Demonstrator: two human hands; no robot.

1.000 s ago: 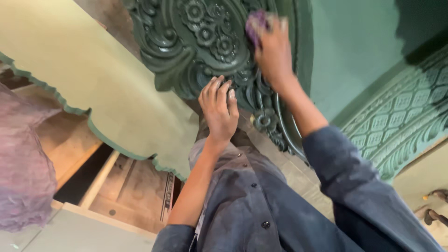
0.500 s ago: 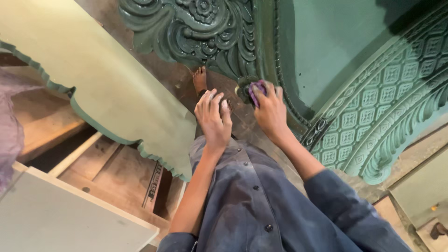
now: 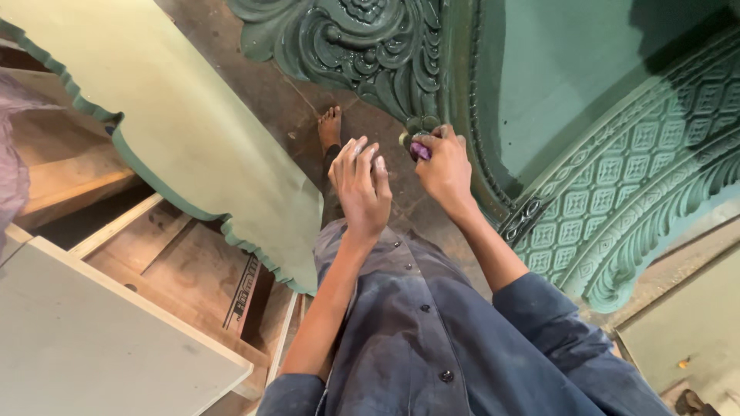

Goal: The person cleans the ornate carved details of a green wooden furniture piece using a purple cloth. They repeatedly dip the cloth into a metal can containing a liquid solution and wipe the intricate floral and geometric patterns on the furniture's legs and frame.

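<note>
- Nearest the camera: a dark blue button-front shirt [image 3: 432, 339], worn and dusty, covers the person's torso and both arms.
- Left hand [image 3: 361, 187]: open, fingers spread and relaxed, held in the air above the floor and gripping nothing. Half a second ago it hung in the same open posture; a second ago it rested flat near the carving.
- Right hand [image 3: 443, 166]: closed around a small purple abrasive pad [image 3: 419, 149], pressing it against the lowest scroll of the carved panel [image 3: 362, 38].
- Change: a second ago the right hand worked the pad high on the ornament; it has since travelled down to the bottom edge of the carved relief. Judged from this, the rubbing is progressing downward along the carving.
- Below the hands: a bare foot [image 3: 330, 127] stands on a rough brown floor [image 3: 254, 85].
- Left side: a flat pale green board [image 3: 177, 123] with a scalloped edge lies over bare wooden frames [image 3: 177, 262].
- Farthest: the panel is coated in glossy dark green paint, with deep floral scrolls, a smooth teal field [image 3: 570, 77], and a curved border of lattice relief [image 3: 617, 208].
</note>
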